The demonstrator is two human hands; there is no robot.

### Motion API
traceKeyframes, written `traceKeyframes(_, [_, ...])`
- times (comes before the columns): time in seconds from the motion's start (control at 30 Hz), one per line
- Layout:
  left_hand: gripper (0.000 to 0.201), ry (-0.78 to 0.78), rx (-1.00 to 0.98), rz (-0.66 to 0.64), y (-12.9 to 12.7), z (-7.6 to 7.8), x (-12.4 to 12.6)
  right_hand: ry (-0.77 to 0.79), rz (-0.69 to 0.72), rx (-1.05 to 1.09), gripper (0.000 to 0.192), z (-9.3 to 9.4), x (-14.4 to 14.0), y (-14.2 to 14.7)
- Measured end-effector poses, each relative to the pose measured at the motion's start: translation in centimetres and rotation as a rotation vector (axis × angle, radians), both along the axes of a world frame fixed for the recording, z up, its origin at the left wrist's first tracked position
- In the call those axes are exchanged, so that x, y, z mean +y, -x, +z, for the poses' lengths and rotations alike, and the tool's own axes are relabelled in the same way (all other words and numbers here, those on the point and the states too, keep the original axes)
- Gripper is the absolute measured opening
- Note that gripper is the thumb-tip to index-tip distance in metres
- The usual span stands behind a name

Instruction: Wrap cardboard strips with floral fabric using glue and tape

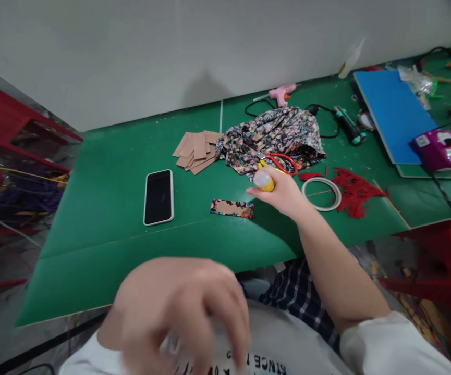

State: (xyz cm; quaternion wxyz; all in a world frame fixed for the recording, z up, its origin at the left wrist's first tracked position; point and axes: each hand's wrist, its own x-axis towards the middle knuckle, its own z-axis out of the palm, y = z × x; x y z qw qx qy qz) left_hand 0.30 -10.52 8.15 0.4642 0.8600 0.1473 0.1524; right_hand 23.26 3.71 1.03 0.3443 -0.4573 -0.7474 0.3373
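My right hand [283, 195] is wrapped round a yellow glue bottle [264, 180] with a pale rounded top, held above the table. Below and left of it lies a small cardboard strip [231, 208], its edges wrapped in floral fabric. Close to the camera, my left hand [186, 312] hangs over the front of my shirt. Its fingers look bent but are blurred, and I cannot make out whether they hold anything. Just beyond my right hand, red-handled scissors [282, 161] rest against a crumpled floral cloth [274, 135].
Cardboard pieces [197, 151] and a phone [158, 198] lie leftward on the green table [104, 208]. At right are a tape roll [339, 198], red fringe [356, 192], a cutter [349, 125], a blue board [391, 114] and a purple corded device [442, 150]. A pink glue gun [281, 95] lies behind the cloth.
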Motion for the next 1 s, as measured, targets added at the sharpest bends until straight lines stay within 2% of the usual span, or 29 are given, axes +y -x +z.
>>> traceKeyframes(0.03, [0.034,0.054,0.005,-0.148,-0.8,-0.5,2.5,0.006,-0.025,-0.005,0.030,0.1,0.0,0.0])
traceKeyframes(0.07, [0.028,0.094,0.057,-0.147,-1.4,-1.1,4.6,0.012,-0.041,-0.004,0.031,0.1,0.0,0.0])
traceKeyframes(0.1, [0.024,0.100,0.101,-0.057,-1.8,-1.9,6.3,0.023,-0.047,0.001,0.032,0.2,0.0,0.0])
traceKeyframes(0.17, [0.018,0.020,0.095,0.206,-1.8,-4.0,8.4,0.060,-0.051,0.032,0.033,0.4,0.0,0.0])
traceKeyframes(0.23, [0.016,-0.128,0.057,0.455,-1.1,-6.3,9.3,0.108,-0.072,0.095,0.032,0.5,-0.1,-0.1])
traceKeyframes(0.27, [0.015,-0.215,0.068,0.535,-0.6,-7.4,9.5,0.134,-0.087,0.134,0.031,0.5,0.0,-0.1])
traceKeyframes(0.33, [0.017,-0.379,0.124,0.617,0.4,-9.0,9.9,0.173,-0.119,0.210,0.031,0.4,0.1,-0.3])
traceKeyframes(0.4, [0.026,-0.450,0.200,0.640,1.1,-9.9,10.2,0.178,-0.144,0.251,0.032,0.3,0.2,-0.5])
traceKeyframes(0.53, [0.052,-0.424,0.356,0.645,1.7,-10.6,10.9,0.096,-0.172,0.279,0.041,0.0,0.4,-0.4])
traceKeyframes(0.63, [0.060,-0.402,0.448,0.644,1.7,-10.8,11.1,0.064,-0.172,0.271,0.048,-0.2,0.3,-0.1])
traceKeyframes(0.83, [0.054,-0.341,0.472,0.617,1.6,-11.1,11.0,0.004,-0.201,0.191,0.046,-0.6,-0.2,0.3])
traceKeyframes(1.0, [0.048,-0.328,0.443,0.624,1.5,-11.2,11.0,0.037,-0.182,0.254,0.045,-0.7,-0.1,0.5])
